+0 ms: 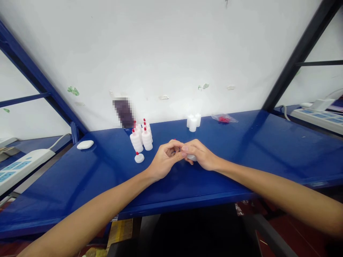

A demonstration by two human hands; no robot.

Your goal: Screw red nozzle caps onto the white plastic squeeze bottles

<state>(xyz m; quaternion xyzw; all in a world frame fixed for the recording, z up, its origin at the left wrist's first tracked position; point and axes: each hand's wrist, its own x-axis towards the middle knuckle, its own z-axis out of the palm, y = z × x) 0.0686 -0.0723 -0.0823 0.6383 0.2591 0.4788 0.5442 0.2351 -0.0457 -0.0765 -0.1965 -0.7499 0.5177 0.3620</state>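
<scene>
Over the middle of the blue table, my left hand and my right hand meet at the fingertips. My right hand is closed around a round white piece, mostly covered by the fingers. The fingers of my left hand are curled into a pinch against the right fingers; what they grip is hidden. A small red tip peeks out above the left fingers. Left of my hands sits a single white cap with a red tip. Behind it stand several ribbed white columns with red tips.
Plain white cylinders stand near the wall, beside a clear bag of small red pieces. A white oval object lies at the left. Power strips are beyond the blue frame. A pixelated dark patch is at the wall.
</scene>
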